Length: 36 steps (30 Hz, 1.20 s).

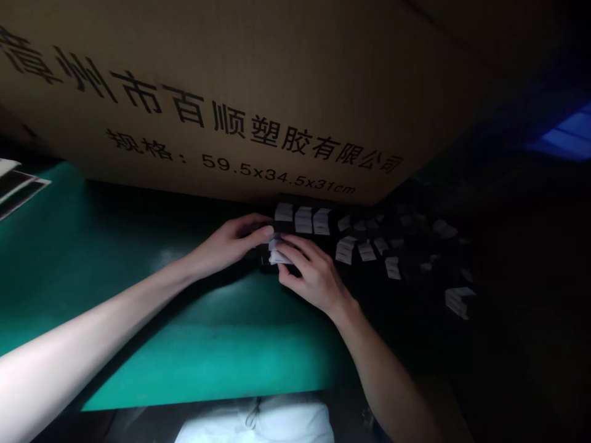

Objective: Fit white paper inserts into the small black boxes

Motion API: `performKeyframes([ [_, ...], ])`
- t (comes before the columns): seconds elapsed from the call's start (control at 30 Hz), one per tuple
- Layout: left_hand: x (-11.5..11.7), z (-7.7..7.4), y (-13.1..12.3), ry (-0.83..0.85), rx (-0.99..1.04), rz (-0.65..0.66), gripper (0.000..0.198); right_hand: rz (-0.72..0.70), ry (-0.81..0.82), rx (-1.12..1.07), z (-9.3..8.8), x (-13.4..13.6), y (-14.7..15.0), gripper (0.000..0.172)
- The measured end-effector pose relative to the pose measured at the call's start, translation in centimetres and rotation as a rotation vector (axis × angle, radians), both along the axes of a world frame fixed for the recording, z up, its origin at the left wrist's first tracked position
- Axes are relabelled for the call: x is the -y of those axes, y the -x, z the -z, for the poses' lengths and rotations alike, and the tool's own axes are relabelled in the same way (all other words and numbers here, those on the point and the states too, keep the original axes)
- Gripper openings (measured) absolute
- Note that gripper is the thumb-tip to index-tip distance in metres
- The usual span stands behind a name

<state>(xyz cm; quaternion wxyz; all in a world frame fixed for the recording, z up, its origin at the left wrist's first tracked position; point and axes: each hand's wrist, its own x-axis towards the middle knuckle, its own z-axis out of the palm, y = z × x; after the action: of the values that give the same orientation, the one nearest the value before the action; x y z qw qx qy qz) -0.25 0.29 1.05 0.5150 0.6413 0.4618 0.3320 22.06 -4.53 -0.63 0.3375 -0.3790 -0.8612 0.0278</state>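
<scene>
My left hand [233,243] is at the middle of the view, its thumb stretched towards a small stack of folded white paper [279,256]. Its other fingers curl behind a dark edge, and shadow hides what they grip. From the right, my right hand [311,274] closes its fingers around the same white paper, which lies over something dark. Just beyond my hands, several folded white slips [303,219] with dark print lines stand side by side in a row on a dark surface.
A large cardboard box [258,92] with black printed characters rises behind my hands. More folded white slips [367,250] lie scattered to the right in deep shadow. The green tabletop [221,357] has its front edge near my lap. Flat sheets [21,184] lie at far left.
</scene>
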Motion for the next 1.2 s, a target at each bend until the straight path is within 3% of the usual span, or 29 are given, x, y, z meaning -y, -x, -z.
performKeyframes([
  [0.23, -0.5, 0.6, 0.8, 0.015, 0.061, 0.197, 0.065, -0.015, 0.077, -0.082, 0.4, -0.2, -0.2, 0.036],
  [0.4, -0.6, 0.5, 1.1, 0.073, 0.089, 0.231, 0.07, -0.031, 0.104, -0.172, 0.3, -0.2, -0.2, 0.034],
  [0.57, -0.7, 0.5, 1.2, 0.058, 0.092, 0.273, 0.062, -0.082, 0.144, -0.193, 0.1, -0.1, -0.2, 0.032],
  [0.87, -0.8, 0.5, 1.2, 0.03, 0.079, 0.276, 0.06, -0.113, 0.135, -0.203, 0.5, -0.3, -0.4, 0.033],
  [1.0, -0.9, 0.8, 1.3, 0.037, 0.094, 0.261, 0.061, -0.044, 0.108, -0.157, 0.8, -0.4, -0.6, 0.038],
  [1.2, -0.8, 0.7, 1.3, 0.021, 0.041, 0.207, 0.074, -0.047, 0.15, -0.202, 0.5, -0.3, -0.3, 0.031],
])
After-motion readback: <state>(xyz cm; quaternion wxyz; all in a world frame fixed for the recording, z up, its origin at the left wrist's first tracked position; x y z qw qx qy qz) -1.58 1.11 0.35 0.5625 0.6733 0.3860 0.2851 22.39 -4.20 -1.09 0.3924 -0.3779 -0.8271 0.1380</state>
